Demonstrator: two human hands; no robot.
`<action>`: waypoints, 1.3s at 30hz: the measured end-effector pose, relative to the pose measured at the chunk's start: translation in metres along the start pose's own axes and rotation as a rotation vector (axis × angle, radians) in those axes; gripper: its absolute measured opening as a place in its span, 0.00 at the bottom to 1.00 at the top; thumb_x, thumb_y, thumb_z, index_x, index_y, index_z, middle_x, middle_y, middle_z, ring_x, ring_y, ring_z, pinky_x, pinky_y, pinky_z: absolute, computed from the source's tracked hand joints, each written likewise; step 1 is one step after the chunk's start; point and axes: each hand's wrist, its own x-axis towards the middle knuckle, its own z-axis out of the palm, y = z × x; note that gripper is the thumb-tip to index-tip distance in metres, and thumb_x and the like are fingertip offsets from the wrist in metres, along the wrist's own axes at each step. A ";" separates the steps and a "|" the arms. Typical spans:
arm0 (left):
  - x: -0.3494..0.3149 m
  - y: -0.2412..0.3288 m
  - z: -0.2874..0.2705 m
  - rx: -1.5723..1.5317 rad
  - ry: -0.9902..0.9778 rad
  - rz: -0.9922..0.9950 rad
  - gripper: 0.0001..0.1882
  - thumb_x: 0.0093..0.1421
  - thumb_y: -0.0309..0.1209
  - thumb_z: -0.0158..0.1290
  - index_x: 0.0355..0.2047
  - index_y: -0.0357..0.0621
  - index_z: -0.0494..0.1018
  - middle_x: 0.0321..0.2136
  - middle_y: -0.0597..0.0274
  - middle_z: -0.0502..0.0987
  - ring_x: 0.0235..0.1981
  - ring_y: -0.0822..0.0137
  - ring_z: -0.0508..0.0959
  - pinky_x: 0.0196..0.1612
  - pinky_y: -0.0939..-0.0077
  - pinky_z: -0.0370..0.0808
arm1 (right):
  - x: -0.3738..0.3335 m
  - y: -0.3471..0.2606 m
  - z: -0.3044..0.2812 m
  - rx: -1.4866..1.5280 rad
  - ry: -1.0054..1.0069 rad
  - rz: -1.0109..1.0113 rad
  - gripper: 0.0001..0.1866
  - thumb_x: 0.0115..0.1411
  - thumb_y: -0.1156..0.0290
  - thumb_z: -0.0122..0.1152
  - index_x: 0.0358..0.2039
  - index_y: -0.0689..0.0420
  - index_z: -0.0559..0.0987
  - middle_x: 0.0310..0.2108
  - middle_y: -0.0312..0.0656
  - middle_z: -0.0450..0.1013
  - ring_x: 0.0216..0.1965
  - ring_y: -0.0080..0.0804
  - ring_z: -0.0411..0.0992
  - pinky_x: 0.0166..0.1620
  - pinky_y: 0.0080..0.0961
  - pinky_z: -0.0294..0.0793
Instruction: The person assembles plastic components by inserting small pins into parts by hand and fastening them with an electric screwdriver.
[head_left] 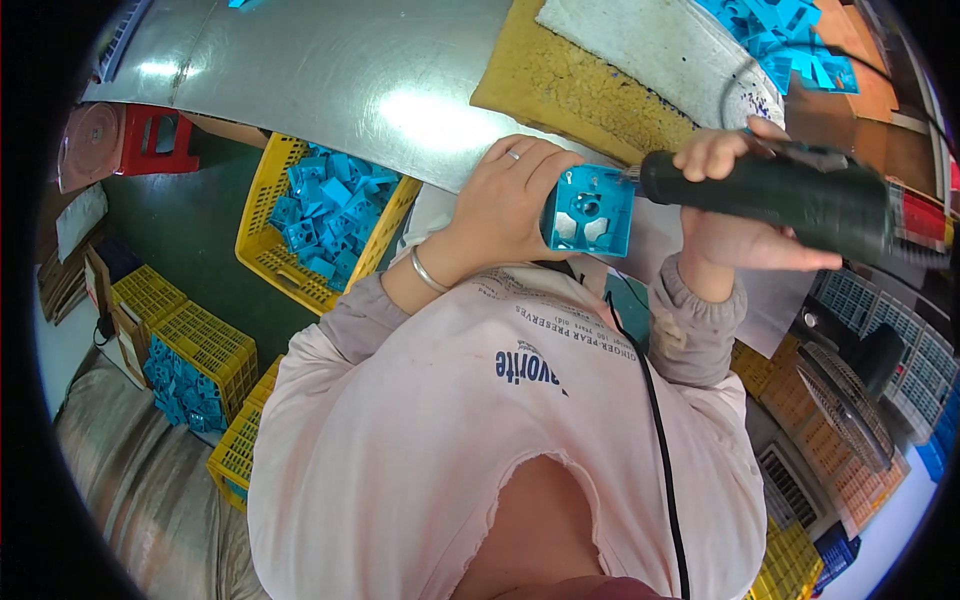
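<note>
In the upper centre, the left hand (495, 205) clamps its fingers on a blue box (592, 232), seemingly steadying it for the black power tool (780, 195), which the right hand's (715, 235) fingers wrap.

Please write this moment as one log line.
left hand: holds blue box; right hand: grips dark handheld tool; tool tip: near box's upper-right corner

We see our left hand (510, 200) holding an open blue plastic box (614, 218). At its three o'clock, our right hand (722, 240) grips a dark power tool (775, 195), its tip (631, 173) at the box's two o'clock corner. A yellow crate (260, 210) of blue parts (335, 205) stands at nine o'clock, a mustard pad (560, 85) at twelve.
</note>
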 end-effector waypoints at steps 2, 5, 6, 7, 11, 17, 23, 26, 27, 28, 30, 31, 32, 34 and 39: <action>-0.001 0.002 -0.001 0.000 -0.012 0.008 0.40 0.33 0.45 0.68 0.46 0.44 0.67 0.38 0.56 0.72 0.42 0.56 0.73 0.52 0.62 0.65 | -0.001 -0.009 -0.011 -0.059 -0.055 -0.066 0.69 0.33 0.10 0.26 0.50 0.68 0.66 0.23 0.47 0.69 0.22 0.36 0.67 0.28 0.33 0.69; -0.002 0.001 -0.001 0.018 -0.004 0.025 0.40 0.33 0.46 0.68 0.47 0.44 0.66 0.39 0.55 0.71 0.43 0.56 0.73 0.52 0.61 0.65 | -0.003 -0.010 -0.018 -0.060 -0.079 -0.079 0.69 0.33 0.10 0.26 0.50 0.68 0.66 0.24 0.47 0.70 0.23 0.36 0.67 0.29 0.33 0.69; -0.003 0.001 0.000 0.022 -0.011 0.017 0.40 0.33 0.46 0.68 0.47 0.44 0.67 0.39 0.55 0.71 0.43 0.56 0.73 0.53 0.61 0.65 | -0.005 -0.009 -0.019 -0.056 -0.063 -0.073 0.69 0.33 0.10 0.27 0.50 0.68 0.66 0.24 0.47 0.70 0.23 0.36 0.67 0.29 0.33 0.70; -0.003 0.001 -0.001 0.024 -0.020 0.009 0.41 0.33 0.46 0.68 0.47 0.44 0.67 0.39 0.55 0.72 0.43 0.56 0.73 0.53 0.61 0.65 | -0.007 -0.009 -0.019 -0.053 -0.045 -0.066 0.69 0.33 0.10 0.27 0.50 0.68 0.66 0.24 0.47 0.70 0.22 0.36 0.68 0.29 0.33 0.70; -0.001 0.003 -0.001 0.015 -0.011 0.009 0.38 0.34 0.46 0.69 0.46 0.44 0.68 0.40 0.56 0.73 0.43 0.54 0.73 0.51 0.61 0.67 | -0.010 -0.010 -0.019 -0.071 -0.031 -0.073 0.68 0.33 0.10 0.27 0.49 0.68 0.67 0.23 0.47 0.70 0.22 0.37 0.67 0.29 0.33 0.70; 0.000 0.003 -0.002 0.021 -0.021 0.001 0.39 0.33 0.46 0.69 0.46 0.44 0.68 0.41 0.56 0.73 0.43 0.54 0.73 0.50 0.61 0.67 | -0.017 -0.015 -0.013 -0.104 -0.063 -0.060 0.67 0.36 0.11 0.22 0.50 0.66 0.67 0.23 0.43 0.68 0.22 0.34 0.65 0.28 0.33 0.65; -0.001 0.004 -0.002 0.016 -0.008 -0.004 0.39 0.33 0.45 0.69 0.46 0.44 0.68 0.40 0.57 0.73 0.43 0.54 0.73 0.51 0.61 0.67 | -0.015 -0.013 -0.009 -0.128 -0.059 -0.104 0.66 0.36 0.11 0.24 0.50 0.66 0.66 0.24 0.43 0.68 0.23 0.35 0.65 0.29 0.33 0.65; -0.002 0.002 -0.001 0.016 -0.011 0.000 0.38 0.34 0.45 0.69 0.46 0.44 0.68 0.40 0.57 0.73 0.43 0.55 0.73 0.51 0.61 0.67 | -0.016 -0.012 -0.011 -0.145 -0.102 -0.065 0.67 0.35 0.11 0.25 0.50 0.65 0.66 0.25 0.43 0.68 0.24 0.35 0.65 0.30 0.34 0.65; -0.002 0.002 -0.001 0.013 -0.010 0.004 0.39 0.34 0.45 0.69 0.46 0.44 0.67 0.39 0.56 0.72 0.43 0.55 0.73 0.52 0.62 0.66 | -0.015 -0.012 -0.009 -0.114 -0.091 -0.044 0.68 0.33 0.10 0.28 0.50 0.67 0.66 0.25 0.45 0.69 0.23 0.36 0.66 0.29 0.33 0.67; -0.002 0.002 0.000 0.007 -0.010 0.008 0.40 0.33 0.45 0.68 0.46 0.44 0.67 0.39 0.56 0.72 0.42 0.56 0.73 0.53 0.62 0.65 | -0.015 -0.012 -0.008 -0.085 -0.077 -0.024 0.69 0.31 0.10 0.30 0.49 0.68 0.66 0.24 0.47 0.69 0.23 0.37 0.67 0.28 0.32 0.69; -0.002 0.001 0.000 0.005 -0.015 0.001 0.40 0.33 0.46 0.68 0.46 0.44 0.67 0.39 0.56 0.72 0.42 0.56 0.73 0.53 0.62 0.65 | -0.012 -0.008 -0.009 -0.129 -0.124 -0.017 0.68 0.31 0.10 0.32 0.49 0.68 0.66 0.25 0.48 0.70 0.23 0.36 0.68 0.28 0.31 0.69; -0.002 0.000 0.000 0.009 -0.018 -0.001 0.40 0.34 0.46 0.68 0.46 0.44 0.67 0.39 0.56 0.72 0.42 0.56 0.73 0.53 0.62 0.65 | -0.010 -0.006 -0.008 -0.171 -0.174 -0.017 0.68 0.31 0.10 0.33 0.48 0.67 0.67 0.26 0.48 0.70 0.23 0.36 0.68 0.28 0.31 0.70; -0.001 0.000 0.000 0.006 -0.020 -0.006 0.40 0.34 0.46 0.68 0.46 0.44 0.67 0.39 0.56 0.72 0.42 0.56 0.73 0.53 0.62 0.65 | -0.009 -0.004 -0.003 -0.171 -0.171 -0.011 0.68 0.31 0.10 0.33 0.48 0.67 0.67 0.26 0.48 0.70 0.23 0.36 0.68 0.28 0.31 0.70; 0.000 0.000 0.001 0.004 -0.027 -0.011 0.39 0.34 0.46 0.68 0.46 0.44 0.67 0.38 0.56 0.71 0.42 0.56 0.73 0.53 0.62 0.65 | -0.007 0.000 0.012 -0.054 0.090 0.042 0.67 0.30 0.10 0.34 0.47 0.68 0.67 0.27 0.50 0.70 0.23 0.35 0.68 0.28 0.28 0.70; 0.001 0.000 -0.001 -0.004 -0.019 -0.016 0.38 0.36 0.47 0.66 0.46 0.43 0.67 0.38 0.57 0.71 0.42 0.56 0.73 0.52 0.63 0.65 | -0.003 0.009 0.002 -0.116 0.024 0.135 0.69 0.29 0.10 0.33 0.45 0.70 0.66 0.26 0.50 0.70 0.23 0.35 0.69 0.27 0.27 0.71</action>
